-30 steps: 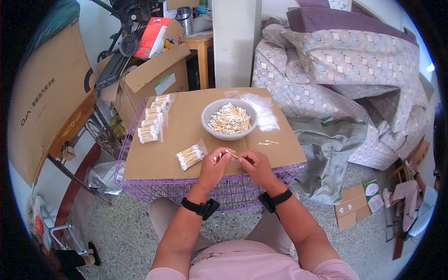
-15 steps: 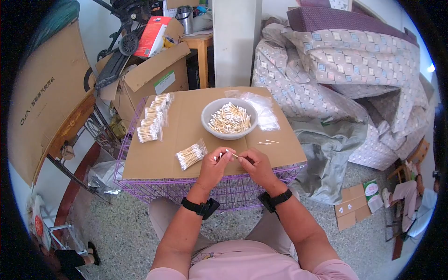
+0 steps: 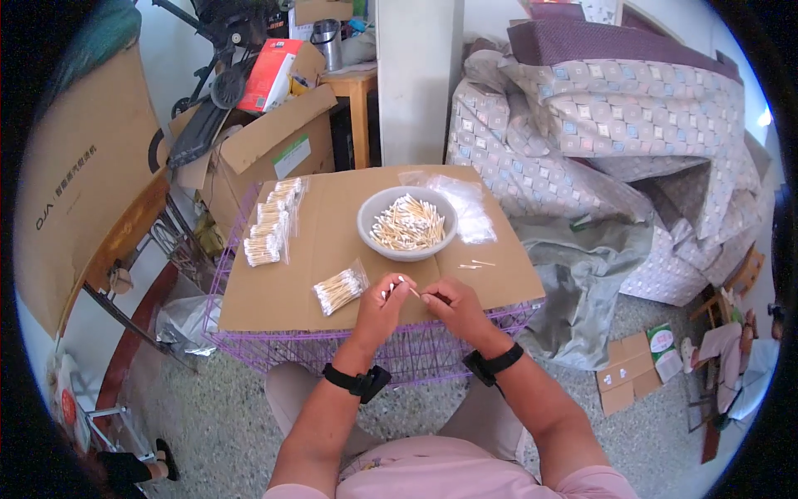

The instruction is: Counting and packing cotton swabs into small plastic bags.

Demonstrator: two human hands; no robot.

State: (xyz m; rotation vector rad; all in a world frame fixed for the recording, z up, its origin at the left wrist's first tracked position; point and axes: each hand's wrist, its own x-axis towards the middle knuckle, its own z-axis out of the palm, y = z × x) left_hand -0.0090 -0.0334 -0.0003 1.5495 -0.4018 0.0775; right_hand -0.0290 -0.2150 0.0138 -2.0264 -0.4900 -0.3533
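Observation:
Near the front edge of a cardboard sheet (image 3: 324, 241), my left hand (image 3: 382, 309) is closed around a few cotton swabs, their white tips showing between the fingers. My right hand (image 3: 455, 308) pinches the end of a cotton swab (image 3: 414, 291) that reaches across to the left fingers. Just beyond both hands stands a grey bowl (image 3: 406, 254) heaped with loose cotton swabs (image 3: 407, 223). A filled clear bag of swabs (image 3: 339, 289) lies beside my left hand. Beyond my right hand are a few loose swabs (image 3: 472, 265).
Several filled swab bags (image 3: 270, 229) form a row at the sheet's left. Flat clear bags (image 3: 465, 212) lie right of the bowl. A purple wire cage (image 3: 283, 353) supports the sheet. Covered bulky goods (image 3: 615, 125) stand at right, an opened carton (image 3: 266, 150) at back left.
The whole scene sits slightly lower in the picture. Both hands keep about the same place, with the swab between them a little more tilted.

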